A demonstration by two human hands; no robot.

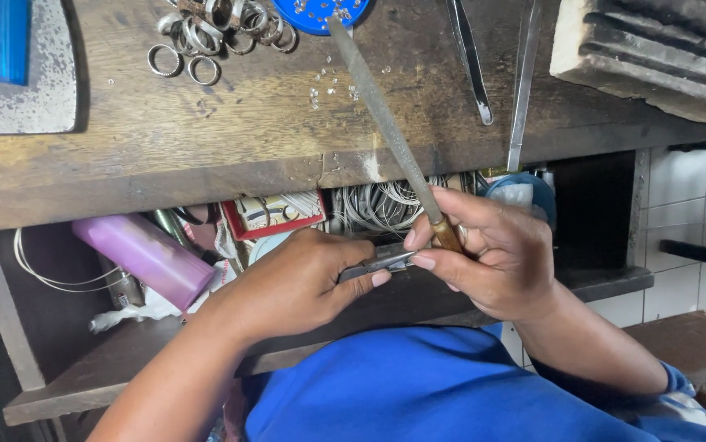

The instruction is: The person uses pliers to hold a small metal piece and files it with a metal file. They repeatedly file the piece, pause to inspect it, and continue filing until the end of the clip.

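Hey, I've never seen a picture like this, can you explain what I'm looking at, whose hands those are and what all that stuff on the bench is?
This is one view from a camera worn on a person's head, looking down at their own bare hands. The left hand grips small metal pliers. The right hand holds a long file by its wooden handle; the file slants up across the wooden workbench. On the bench lie a pile of metal rings, a blue dish and tweezers. A shelf below holds a purple cylinder and coiled wire.

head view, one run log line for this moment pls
left hand: grips small pliers | right hand: holds long file, fingertip on pliers' tip | bench: metal rings, tweezers
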